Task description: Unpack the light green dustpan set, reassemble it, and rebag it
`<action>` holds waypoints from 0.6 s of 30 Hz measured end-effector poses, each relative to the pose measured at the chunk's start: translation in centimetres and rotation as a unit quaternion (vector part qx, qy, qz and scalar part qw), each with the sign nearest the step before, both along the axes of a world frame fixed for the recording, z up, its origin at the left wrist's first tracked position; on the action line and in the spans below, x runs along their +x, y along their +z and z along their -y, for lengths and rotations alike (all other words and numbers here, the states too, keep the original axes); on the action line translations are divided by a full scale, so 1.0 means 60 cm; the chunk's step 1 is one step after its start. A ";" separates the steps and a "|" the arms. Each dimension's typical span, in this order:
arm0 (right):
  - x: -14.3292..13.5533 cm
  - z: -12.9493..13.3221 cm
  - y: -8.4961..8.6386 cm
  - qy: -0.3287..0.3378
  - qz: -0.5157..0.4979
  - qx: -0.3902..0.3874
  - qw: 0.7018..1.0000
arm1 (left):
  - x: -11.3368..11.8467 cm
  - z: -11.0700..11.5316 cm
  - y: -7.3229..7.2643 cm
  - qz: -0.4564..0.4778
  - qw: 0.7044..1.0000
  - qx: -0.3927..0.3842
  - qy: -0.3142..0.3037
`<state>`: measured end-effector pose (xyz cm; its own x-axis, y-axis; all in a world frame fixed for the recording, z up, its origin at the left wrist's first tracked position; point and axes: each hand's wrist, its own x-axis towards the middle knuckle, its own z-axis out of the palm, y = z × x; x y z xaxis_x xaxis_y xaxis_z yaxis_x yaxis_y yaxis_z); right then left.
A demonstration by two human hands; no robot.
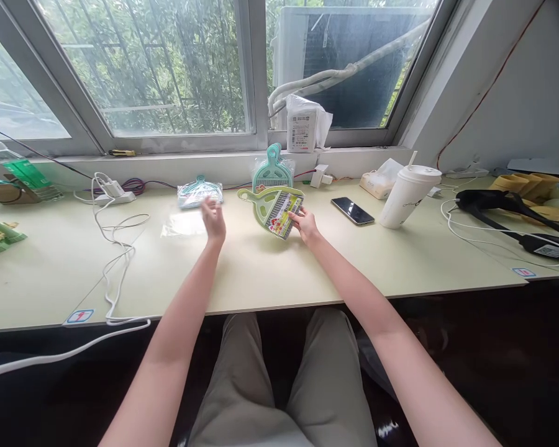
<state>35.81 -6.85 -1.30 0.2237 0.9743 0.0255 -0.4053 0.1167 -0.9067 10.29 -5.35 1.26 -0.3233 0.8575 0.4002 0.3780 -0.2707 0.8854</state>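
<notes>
Broadly: pale green desk (270,273) under everything, running along the window. Tall white lidded cup (406,197) well off to the right of the right fingers, dark phone (353,211) between cup and fingers. White charger cable (116,248) looping across the desk left of the left fingers. Green dustpan set (276,210) with its printed card, tilted up off the desk, pinched at its lower right edge by the right hand (306,227), fingers closed on the card. Teal dustpan (272,167) standing just beyond those fingers, against the sill. Bagged teal set (199,191) just past the left fingertips. Left hand (213,221) hovering, fingers loosely spread, holding nothing, slightly blurred. Flat clear wrapper (182,226) just left of it. Likely risks: one-edge pinch letting the set slip or swing into the teal pan and topple it; wrapper sliding off.
</notes>
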 end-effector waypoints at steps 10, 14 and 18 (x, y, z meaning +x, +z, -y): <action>0.000 0.005 0.016 0.067 0.136 -0.085 0.985 | 0.064 0.001 -0.040 0.199 0.940 -0.175 -0.216; 0.034 -0.008 0.017 -0.050 0.103 -0.128 0.985 | 0.045 -0.019 -0.037 0.210 0.952 -0.185 -0.128; 0.065 -0.016 0.015 -0.126 0.026 -0.160 0.979 | 0.049 -0.016 -0.041 0.207 0.946 -0.195 -0.157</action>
<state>39.74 -5.90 -0.40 0.4646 0.8481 -0.2547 -0.3532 -0.0863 -0.9316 13.25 -4.39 -1.23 -0.0875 0.9936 -0.0714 -0.0679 0.0655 0.9955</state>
